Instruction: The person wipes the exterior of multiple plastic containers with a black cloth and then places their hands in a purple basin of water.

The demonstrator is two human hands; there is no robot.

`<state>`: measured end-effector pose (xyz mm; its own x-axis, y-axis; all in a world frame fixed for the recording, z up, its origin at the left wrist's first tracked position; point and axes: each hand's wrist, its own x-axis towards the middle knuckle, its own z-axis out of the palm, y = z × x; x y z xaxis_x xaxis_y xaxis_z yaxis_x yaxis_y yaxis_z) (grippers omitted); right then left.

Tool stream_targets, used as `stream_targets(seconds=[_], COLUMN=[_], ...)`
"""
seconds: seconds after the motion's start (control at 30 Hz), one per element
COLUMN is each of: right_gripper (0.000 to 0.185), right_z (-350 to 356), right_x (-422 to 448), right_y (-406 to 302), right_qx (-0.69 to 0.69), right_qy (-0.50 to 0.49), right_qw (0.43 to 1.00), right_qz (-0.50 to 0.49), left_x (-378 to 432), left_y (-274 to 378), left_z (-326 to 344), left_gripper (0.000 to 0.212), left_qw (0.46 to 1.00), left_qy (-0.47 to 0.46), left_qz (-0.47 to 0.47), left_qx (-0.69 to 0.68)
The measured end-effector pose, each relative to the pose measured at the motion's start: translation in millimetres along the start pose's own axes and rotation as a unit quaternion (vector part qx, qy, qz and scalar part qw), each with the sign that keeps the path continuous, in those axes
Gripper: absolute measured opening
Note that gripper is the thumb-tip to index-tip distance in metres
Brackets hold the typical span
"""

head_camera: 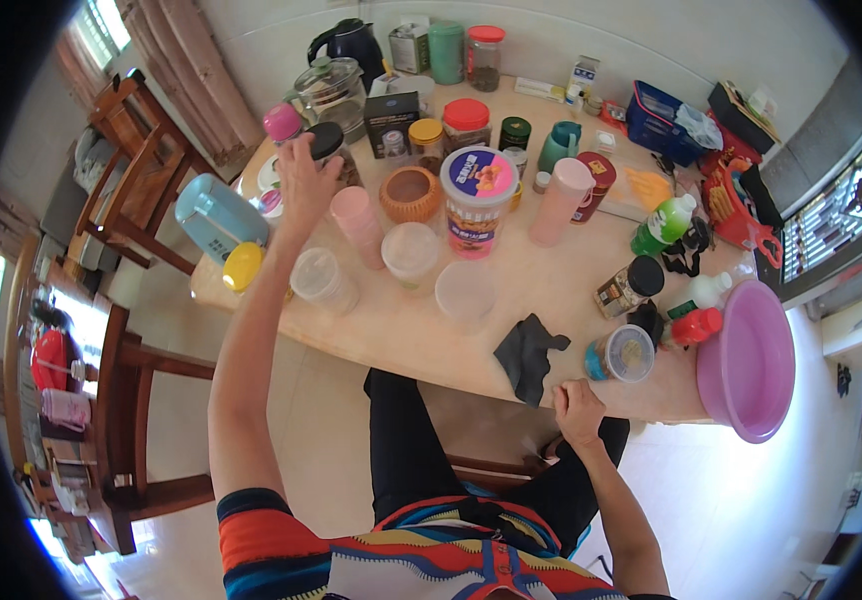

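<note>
My left hand [305, 176] reaches to the far left of the table, its fingers at a black-lidded jar [328, 142]; whether it grips the jar is not clear. Close to that hand are a pink-capped container [282, 122] and a light blue kettle-like vessel [221, 214]. My right hand [579, 411] rests curled at the table's near edge; no object shows in it. A dark grey cloth [528, 358] lies just left of it, and a clear-lidded tub [628, 352] stands beyond it. A pink plastic cup [357, 225] and a ribbed orange-brown pot [410, 195] stand right of my left forearm.
Clear plastic containers [323, 280] line the near left part. A large snack tub [477, 202] and a pink pitcher [562, 201] stand mid-table. A purple basin [747, 361] overhangs the right edge. Glass teapot [331, 90], black kettle [352, 46] and blue basket [656, 124] stand behind.
</note>
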<state>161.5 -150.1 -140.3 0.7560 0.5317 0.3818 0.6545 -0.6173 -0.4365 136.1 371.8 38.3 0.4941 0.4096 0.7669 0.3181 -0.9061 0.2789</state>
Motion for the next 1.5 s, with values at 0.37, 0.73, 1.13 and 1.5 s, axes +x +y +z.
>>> stream_targets(seconds=[0.37,0.73,1.13,1.5], right_gripper=[0.014,0.014,0.010,0.038], right_z=[0,6,2,28], right_x=[-1,-2,-3,49], right_y=[7,3,-2,-62], right_qx=[-0.056,-0.069,0.011,-0.028], right_qy=[0.011,0.012,0.014,0.017], right_qw=[0.998,0.997,0.999,0.994], right_qz=[-0.015,-0.022,0.036,-0.109], left_x=[29,55,-105,-222], left_y=[-46,19,154,205], left_z=[90,4,-195,-146], left_gripper=[0.091,0.070,0.068,0.076], left_qw=[0.963,0.994,0.973,0.932], left_qy=[-0.119,0.090,-0.067,-0.161], left_qz=[-0.174,-0.055,-0.039,-0.200], left_qx=[0.165,0.032,-0.216,-0.254])
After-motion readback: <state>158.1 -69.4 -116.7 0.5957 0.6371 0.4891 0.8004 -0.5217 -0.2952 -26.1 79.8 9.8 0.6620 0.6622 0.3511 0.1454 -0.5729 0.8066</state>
